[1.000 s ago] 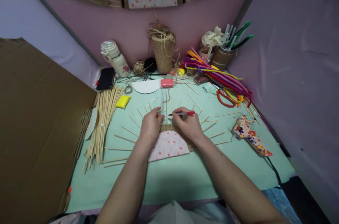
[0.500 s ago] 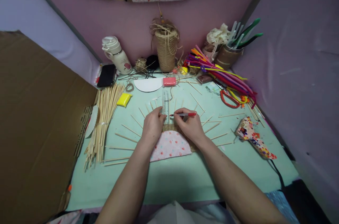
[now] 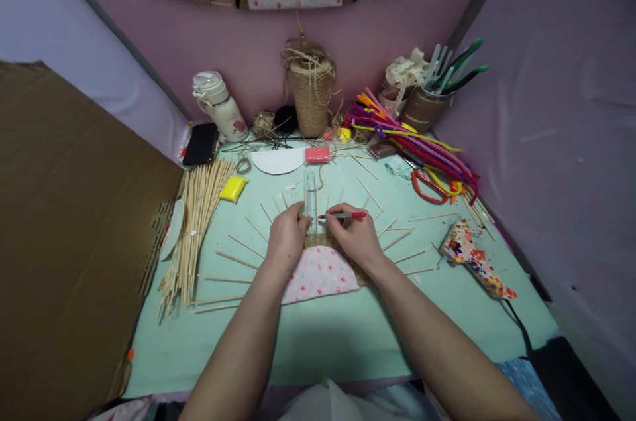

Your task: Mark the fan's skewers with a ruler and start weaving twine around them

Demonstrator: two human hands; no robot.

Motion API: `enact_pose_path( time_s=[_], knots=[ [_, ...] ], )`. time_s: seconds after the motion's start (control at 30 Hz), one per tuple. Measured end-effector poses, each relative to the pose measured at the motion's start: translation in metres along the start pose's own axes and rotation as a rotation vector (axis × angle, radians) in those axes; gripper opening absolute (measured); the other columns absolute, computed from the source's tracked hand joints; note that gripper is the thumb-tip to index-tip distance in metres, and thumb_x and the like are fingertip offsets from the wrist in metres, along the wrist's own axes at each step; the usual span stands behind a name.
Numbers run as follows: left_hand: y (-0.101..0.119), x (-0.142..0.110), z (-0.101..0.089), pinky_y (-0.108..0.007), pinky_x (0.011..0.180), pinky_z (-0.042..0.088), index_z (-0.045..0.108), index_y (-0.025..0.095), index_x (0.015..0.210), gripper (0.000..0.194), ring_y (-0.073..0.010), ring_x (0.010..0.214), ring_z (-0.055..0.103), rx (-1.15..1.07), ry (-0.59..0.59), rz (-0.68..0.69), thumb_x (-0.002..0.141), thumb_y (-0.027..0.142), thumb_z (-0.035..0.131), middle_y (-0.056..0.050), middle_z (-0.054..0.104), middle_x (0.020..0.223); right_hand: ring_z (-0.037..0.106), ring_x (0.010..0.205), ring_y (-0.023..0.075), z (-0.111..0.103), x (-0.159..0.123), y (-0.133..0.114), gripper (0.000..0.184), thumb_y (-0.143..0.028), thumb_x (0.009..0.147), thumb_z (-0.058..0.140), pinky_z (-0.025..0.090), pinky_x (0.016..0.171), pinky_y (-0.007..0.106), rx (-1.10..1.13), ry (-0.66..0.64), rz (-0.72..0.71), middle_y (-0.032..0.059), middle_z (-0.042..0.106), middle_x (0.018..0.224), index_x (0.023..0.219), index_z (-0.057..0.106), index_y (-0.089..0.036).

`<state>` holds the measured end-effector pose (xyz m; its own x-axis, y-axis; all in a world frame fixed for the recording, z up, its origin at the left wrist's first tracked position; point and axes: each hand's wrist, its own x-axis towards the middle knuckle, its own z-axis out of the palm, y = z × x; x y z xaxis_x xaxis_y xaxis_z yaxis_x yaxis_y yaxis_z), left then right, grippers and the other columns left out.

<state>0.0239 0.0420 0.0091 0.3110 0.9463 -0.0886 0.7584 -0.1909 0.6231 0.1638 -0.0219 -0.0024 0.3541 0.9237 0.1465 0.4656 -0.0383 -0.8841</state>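
Note:
My left hand (image 3: 289, 233) grips the lower part of a clear ruler (image 3: 310, 190) that stands lengthwise away from me, its near end by the twine-wrapped band (image 3: 318, 240). A red-capped pen (image 3: 352, 215) is pinched in my right hand (image 3: 358, 235), its tip pointing left at a thin wooden stick (image 3: 317, 209) along the ruler's right side. Below both hands lies a half-round of white cloth with red dots (image 3: 320, 273), bordered by that band. Wooden sticks (image 3: 238, 258) fan out from it on both sides; my hands and forearms cover some of them.
A bundle of wooden sticks (image 3: 191, 229) lies left beside a cardboard sheet (image 3: 64, 242). A flower-patterned glue gun (image 3: 477, 262) and red-handled scissors (image 3: 428, 187) are on the right. Along the back stand a bottle (image 3: 221, 109), a twine cone (image 3: 312, 96) and colourful pipe cleaners (image 3: 412, 136).
The camera view has shifted very slightly. Both hands, the ruler and the pen stay practically where they were.

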Motion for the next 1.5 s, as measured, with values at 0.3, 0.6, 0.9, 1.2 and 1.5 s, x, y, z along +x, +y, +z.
enact_pose_path(
  time_s=[0.3, 0.6, 0.9, 1.2, 1.5],
  knots=[
    [-0.001, 0.001, 0.001, -0.028, 0.074, 0.043, 0.063, 0.012, 0.119, 0.036, -0.0180, 0.074, 0.061, 0.013, 0.008, 0.020, 0.084, 0.019, 0.058, -0.005, 0.068, 0.078, 0.065, 0.067, 0.0171, 0.000, 0.002, -0.001, 0.013, -0.030, 0.080, 0.059, 0.049, 0.066, 0.028, 0.037, 0.086, 0.014, 0.0022, 0.072, 0.075, 0.080, 0.069, -0.021],
    [0.000, 0.001, 0.000, -0.027, 0.074, 0.043, 0.064, 0.015, 0.116, 0.034, -0.0180, 0.075, 0.061, 0.037, 0.003, 0.007, 0.083, 0.020, 0.058, -0.004, 0.069, 0.078, 0.065, 0.062, 0.0155, 0.002, 0.013, -0.001, 0.015, -0.030, 0.082, 0.057, 0.048, 0.065, 0.025, 0.041, 0.100, 0.022, 0.0008, 0.072, 0.070, 0.080, 0.068, -0.020],
    [0.000, 0.000, 0.001, -0.028, 0.076, 0.045, 0.064, 0.015, 0.117, 0.034, -0.0185, 0.077, 0.063, 0.056, -0.006, 0.003, 0.084, 0.020, 0.058, -0.005, 0.070, 0.080, 0.064, 0.059, 0.0159, 0.007, 0.014, 0.006, 0.018, -0.031, 0.082, 0.055, 0.047, 0.063, 0.026, -0.018, 0.082, 0.021, 0.0005, 0.070, 0.066, 0.079, 0.068, -0.020],
    [0.001, 0.001, 0.000, -0.029, 0.077, 0.044, 0.063, 0.012, 0.119, 0.036, -0.0199, 0.080, 0.063, 0.043, -0.009, 0.001, 0.084, 0.020, 0.057, -0.007, 0.070, 0.083, 0.064, 0.060, 0.0165, 0.006, 0.013, 0.005, 0.017, -0.031, 0.082, 0.055, 0.046, 0.064, 0.026, -0.035, 0.076, 0.020, 0.0005, 0.070, 0.065, 0.078, 0.068, -0.020],
    [0.002, 0.000, 0.000, -0.028, 0.076, 0.044, 0.064, 0.014, 0.117, 0.034, -0.0186, 0.077, 0.063, 0.050, -0.004, 0.006, 0.084, 0.021, 0.057, -0.006, 0.070, 0.080, 0.064, 0.060, 0.0164, 0.006, 0.012, 0.005, 0.017, -0.031, 0.083, 0.055, 0.046, 0.064, 0.026, -0.032, 0.070, 0.025, 0.0001, 0.070, 0.065, 0.078, 0.068, -0.021]
  ],
)
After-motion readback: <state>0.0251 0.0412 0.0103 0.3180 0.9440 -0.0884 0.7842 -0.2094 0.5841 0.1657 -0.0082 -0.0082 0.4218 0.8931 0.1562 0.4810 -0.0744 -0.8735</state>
